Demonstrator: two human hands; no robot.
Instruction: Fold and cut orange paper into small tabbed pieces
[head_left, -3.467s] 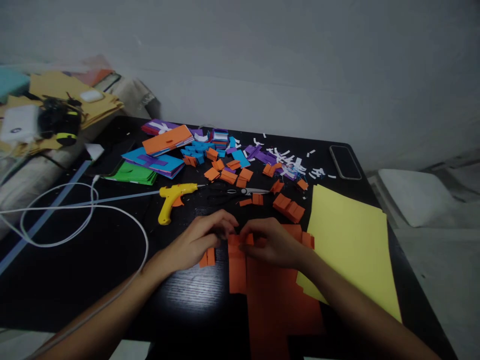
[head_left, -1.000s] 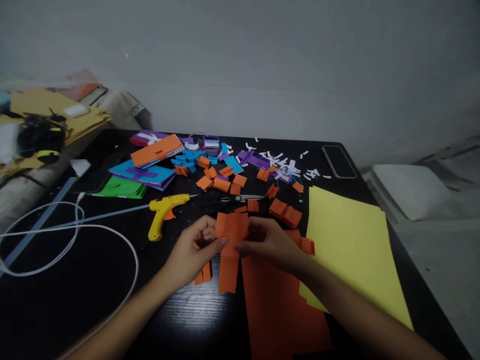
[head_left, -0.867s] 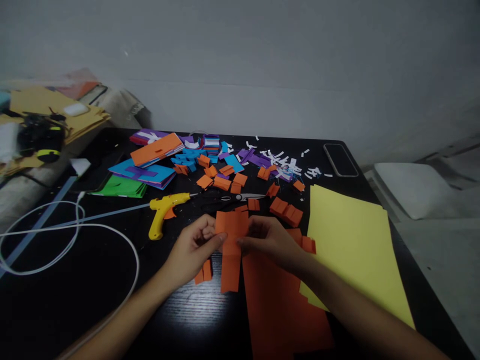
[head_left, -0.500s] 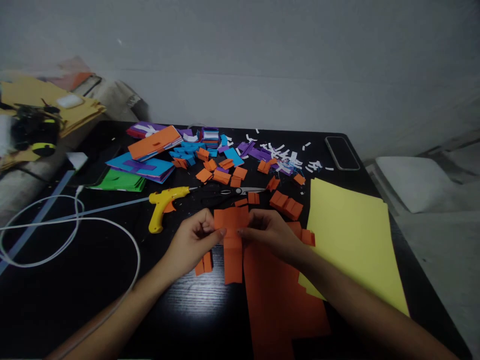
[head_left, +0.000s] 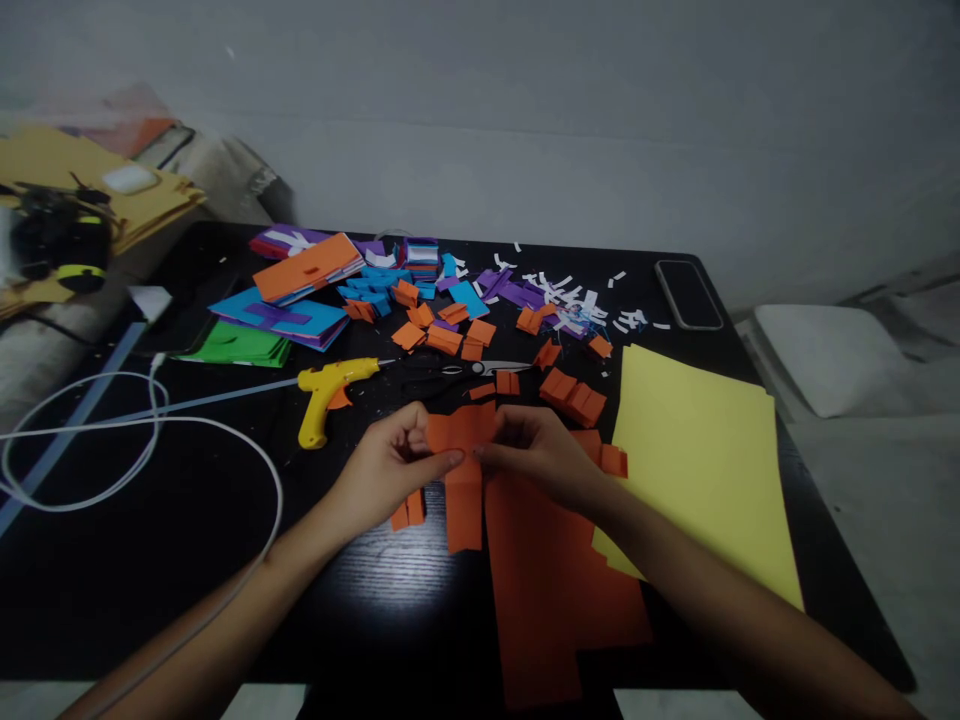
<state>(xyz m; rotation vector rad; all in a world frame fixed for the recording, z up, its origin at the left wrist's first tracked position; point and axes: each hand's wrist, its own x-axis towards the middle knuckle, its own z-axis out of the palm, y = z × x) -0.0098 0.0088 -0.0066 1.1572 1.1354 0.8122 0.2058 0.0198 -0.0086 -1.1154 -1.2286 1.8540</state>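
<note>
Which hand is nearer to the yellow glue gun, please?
The left hand, just right of the glue gun; the right hand is farther right, beyond the held orange strip.

Beyond the left grip [head_left: 390, 462] and to its left lies a yellow glue gun [head_left: 321, 395], with green folded paper [head_left: 240, 346] farther out and a white cable [head_left: 280, 495] looping across the black tabletop [head_left: 90, 590]. Scissors [head_left: 480, 368] lie ahead of both grips, white scraps [head_left: 590, 301] scattered beyond. Yellow sheets [head_left: 697, 480] spread right of the right grip [head_left: 544, 455], a phone [head_left: 688, 295] (screen dark) past them.
</note>
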